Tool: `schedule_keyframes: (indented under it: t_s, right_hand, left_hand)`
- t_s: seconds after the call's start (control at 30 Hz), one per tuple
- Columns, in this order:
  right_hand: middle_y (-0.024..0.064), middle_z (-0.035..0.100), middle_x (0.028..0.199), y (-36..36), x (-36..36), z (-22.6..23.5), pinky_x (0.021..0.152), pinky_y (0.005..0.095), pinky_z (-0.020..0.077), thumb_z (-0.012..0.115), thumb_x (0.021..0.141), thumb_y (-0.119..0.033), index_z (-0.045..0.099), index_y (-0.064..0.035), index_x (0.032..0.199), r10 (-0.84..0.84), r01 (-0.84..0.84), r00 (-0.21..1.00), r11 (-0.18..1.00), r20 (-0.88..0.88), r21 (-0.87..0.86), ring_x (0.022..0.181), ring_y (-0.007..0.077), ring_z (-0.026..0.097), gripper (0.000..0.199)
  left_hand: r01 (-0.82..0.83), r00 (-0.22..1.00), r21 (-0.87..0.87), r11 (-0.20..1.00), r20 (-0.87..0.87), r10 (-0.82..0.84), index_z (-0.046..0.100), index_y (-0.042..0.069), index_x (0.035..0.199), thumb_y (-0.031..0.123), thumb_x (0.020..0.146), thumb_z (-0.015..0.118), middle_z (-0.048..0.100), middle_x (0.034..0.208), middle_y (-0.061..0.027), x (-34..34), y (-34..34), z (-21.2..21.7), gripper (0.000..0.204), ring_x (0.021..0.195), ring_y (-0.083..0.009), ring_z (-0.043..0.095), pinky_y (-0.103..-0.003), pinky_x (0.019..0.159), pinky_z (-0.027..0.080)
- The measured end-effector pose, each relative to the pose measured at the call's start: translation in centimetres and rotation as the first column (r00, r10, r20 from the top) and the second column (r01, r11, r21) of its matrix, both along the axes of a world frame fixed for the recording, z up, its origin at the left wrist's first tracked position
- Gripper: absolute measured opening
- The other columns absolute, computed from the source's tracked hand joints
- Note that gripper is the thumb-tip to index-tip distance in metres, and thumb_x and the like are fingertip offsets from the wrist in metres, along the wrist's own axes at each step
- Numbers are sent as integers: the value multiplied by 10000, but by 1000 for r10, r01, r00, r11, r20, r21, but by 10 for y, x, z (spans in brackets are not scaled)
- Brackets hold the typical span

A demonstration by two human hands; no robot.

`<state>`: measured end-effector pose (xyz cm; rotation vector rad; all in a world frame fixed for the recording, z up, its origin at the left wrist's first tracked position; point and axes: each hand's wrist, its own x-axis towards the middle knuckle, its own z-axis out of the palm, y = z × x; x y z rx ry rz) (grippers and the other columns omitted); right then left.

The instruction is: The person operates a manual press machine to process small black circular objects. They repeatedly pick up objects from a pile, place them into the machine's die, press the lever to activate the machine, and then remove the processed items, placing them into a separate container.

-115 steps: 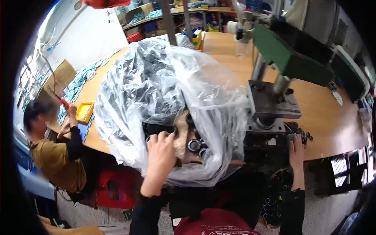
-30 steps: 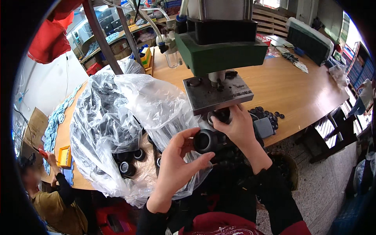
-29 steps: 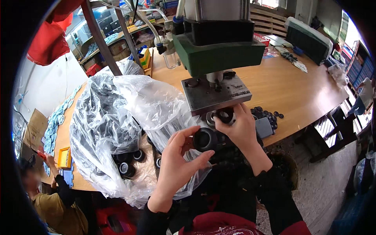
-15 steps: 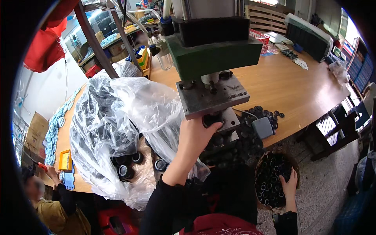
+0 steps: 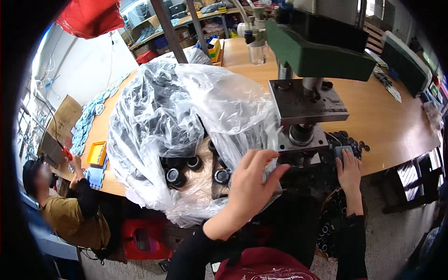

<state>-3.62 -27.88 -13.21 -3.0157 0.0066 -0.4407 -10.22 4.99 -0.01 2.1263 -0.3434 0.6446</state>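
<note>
My left hand (image 5: 249,186) is raised in front of the press with its fingers apart and nothing in it. Close by, a black round part (image 5: 301,134) sits on the press's lower metal plate (image 5: 318,137), under the upper metal block (image 5: 309,103). My right hand (image 5: 350,171) lies with outstretched fingers on a small grey box (image 5: 343,150) with a cable, right of the press. Left of my left hand, several black wheel-like parts (image 5: 175,177) lie in a clear plastic bag (image 5: 233,107).
Loose black discs (image 5: 357,144) are heaped beside the press. Below my right forearm stands a basket of black rings (image 5: 324,231). The green press head (image 5: 322,58) overhangs the table (image 5: 392,116). A co-worker (image 5: 77,212) sits at the left near a yellow tray (image 5: 96,153).
My left hand has come out from between the press plates, leaving the round part there. My right hand has gone from the basket up to the grey box. The view has shifted.
</note>
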Motion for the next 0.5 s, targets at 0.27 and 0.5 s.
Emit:
schedule_keyframes:
  t_s: [0.27, 0.5]
  right_hand:
    - [132, 438, 1458, -12, -13, -4, 1115, 433, 265, 425, 1017, -411, 445, -63, 1416, 5, -20, 999, 947, 48, 320, 1310, 321, 427, 530]
    - [134, 510, 1372, 63, -40, 49, 1056, 429, 330, 552, 974, -358, 500, -51, 1361, 184, -327, 922, 842, 342, 429, 1257, 308, 460, 497]
  left_hand:
    - [-340, 649, 790, 510, -196, 735, 525, 101, 1290, 157, 738, 768, 522, 1202, -166, -35, 191, -65, 606, 1119, -358, 505, -466, 927, 412]
    - [-308, 767, 735, 604, -183, 614, 555, 51, 1225, 85, 707, 763, 562, 1142, -173, -30, 202, -73, 559, 1034, -381, 524, -439, 916, 423]
